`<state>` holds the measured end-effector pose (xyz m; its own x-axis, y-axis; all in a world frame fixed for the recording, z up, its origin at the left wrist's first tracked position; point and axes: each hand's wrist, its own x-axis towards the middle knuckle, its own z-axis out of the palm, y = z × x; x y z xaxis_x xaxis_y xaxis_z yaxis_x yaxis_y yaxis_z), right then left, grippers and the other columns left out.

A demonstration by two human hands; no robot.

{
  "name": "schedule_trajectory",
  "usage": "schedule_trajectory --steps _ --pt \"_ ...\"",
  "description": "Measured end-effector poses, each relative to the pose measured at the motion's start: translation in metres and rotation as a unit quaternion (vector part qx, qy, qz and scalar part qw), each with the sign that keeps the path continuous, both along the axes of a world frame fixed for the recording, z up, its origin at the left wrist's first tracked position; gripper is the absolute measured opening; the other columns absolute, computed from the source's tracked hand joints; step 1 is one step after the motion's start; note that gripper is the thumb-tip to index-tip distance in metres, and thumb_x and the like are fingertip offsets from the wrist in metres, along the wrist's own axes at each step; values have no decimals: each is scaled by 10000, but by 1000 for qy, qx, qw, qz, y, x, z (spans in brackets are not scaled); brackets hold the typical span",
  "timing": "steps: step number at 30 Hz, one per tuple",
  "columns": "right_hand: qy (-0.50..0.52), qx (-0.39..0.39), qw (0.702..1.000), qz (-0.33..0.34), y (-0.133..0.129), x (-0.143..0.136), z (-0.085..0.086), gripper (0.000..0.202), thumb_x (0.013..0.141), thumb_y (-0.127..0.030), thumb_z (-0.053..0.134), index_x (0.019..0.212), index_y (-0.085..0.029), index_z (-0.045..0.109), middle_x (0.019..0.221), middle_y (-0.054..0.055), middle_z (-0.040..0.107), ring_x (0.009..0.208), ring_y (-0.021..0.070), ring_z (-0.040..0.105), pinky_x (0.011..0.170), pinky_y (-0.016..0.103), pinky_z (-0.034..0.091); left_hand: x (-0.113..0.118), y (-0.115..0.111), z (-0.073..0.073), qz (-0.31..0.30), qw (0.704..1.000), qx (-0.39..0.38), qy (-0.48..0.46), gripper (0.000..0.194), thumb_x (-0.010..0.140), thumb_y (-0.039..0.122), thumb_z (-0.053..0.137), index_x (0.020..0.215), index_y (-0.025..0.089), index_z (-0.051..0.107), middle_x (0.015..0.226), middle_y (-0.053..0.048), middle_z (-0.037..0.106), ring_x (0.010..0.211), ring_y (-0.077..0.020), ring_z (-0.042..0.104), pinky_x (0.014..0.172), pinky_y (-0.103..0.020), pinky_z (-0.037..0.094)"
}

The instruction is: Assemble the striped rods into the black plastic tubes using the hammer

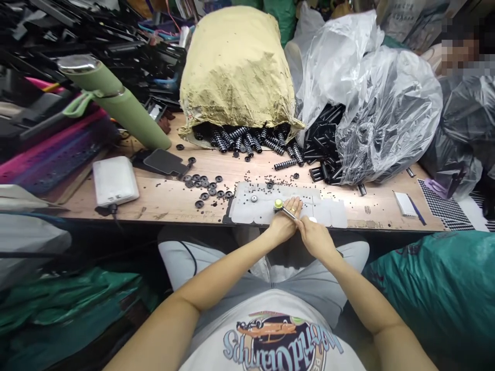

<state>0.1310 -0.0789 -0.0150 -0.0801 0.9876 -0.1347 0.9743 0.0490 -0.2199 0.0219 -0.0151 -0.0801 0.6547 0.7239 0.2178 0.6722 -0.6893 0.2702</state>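
My right hand (315,237) is closed round the handle of a small hammer (289,213) with a yellow-green head. The handle slants left across my left hand (284,224), and the head sits just beyond its knuckles. My left hand is low over a pale translucent mat (328,212) at the table's front edge, its fingers together and bent downward. Whatever is under those fingers is hidden. A black wheel-like disc with a light centre (254,199) lies on the mat to the left, and another dark disc (269,185) lies farther back.
Black discs (212,191) and tiny dark beads (247,178) are scattered around the mat. A yellow sack (237,67) spills ribbed black rollers (286,164). Beside it, a clear plastic bag (390,113) holds black tubes (323,129). A green bottle (131,113) and white box (115,180) stand left.
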Motion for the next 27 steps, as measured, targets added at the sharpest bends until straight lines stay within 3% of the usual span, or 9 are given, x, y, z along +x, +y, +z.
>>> schedule_trajectory --steps 3,7,10,13,16,20,23,25,27 --pt "-5 45 997 -57 5 13 1 358 1005 -400 268 906 -196 544 678 32 615 551 158 538 541 252 229 -2 4 13 15 998 -62 -22 342 867 106 406 1139 97 613 1068 -183 646 1040 -275 601 894 -407 474" --pt "-26 79 986 -143 11 49 -1 334 1000 -389 317 887 -181 553 714 33 607 570 140 502 555 257 196 1 30 43 -19 989 -143 -23 243 890 316 504 943 153 675 856 -133 651 855 -257 606 761 -351 483" --pt "-32 69 984 -159 23 73 -13 331 986 -404 358 871 -178 571 789 54 620 671 165 527 592 261 249 11 87 59 112 987 -100 -53 388 961 317 334 1140 102 604 1018 -191 615 937 -281 564 757 -362 453" --pt "-16 113 986 -119 53 81 -22 293 973 -378 388 927 -166 586 940 98 632 881 218 539 706 288 343 25 149 56 148 988 -33 -35 436 933 237 407 1352 124 439 1196 -210 542 1110 -329 470 882 -427 390" --pt "-9 157 984 -88 100 74 -23 243 960 -307 412 1021 -142 579 1063 139 614 1015 246 504 833 331 373 34 180 39 126 991 -52 -3 392 900 152 440 1284 92 489 1134 -204 568 1136 -317 449 941 -427 352" --pt "1 104 989 -107 150 64 -17 192 886 -122 473 1036 -120 593 1049 174 638 1032 263 529 875 381 397 26 167 27 145 983 -82 -76 329 915 155 408 1210 83 534 1193 -207 530 1111 -285 499 931 -384 383" --pt "100 101 985 -97 156 67 -11 161 852 -101 510 957 -147 622 972 114 674 935 210 590 856 348 438 8 139 34 170 955 -131 -203 354 946 205 368 1254 110 515 1239 -188 523 1117 -258 526 933 -368 405" --pt "281 97 950 -92 149 73 -4 127 840 -206 564 946 -165 622 944 70 676 863 174 611 813 323 475 -4 118 43 147 929 -164 -298 341 928 272 446 1218 127 549 1208 -160 561 1138 -243 522 949 -350 407" --pt "464 33 881 -87 139 77 3 241 795 -345 625 961 -170 620 907 51 667 791 158 617 753 315 505 -12 99 50 94 895 -236 -367 339 830 357 613 1095 146 621 1052 -114 631 1011 -223 583 859 -314 456"
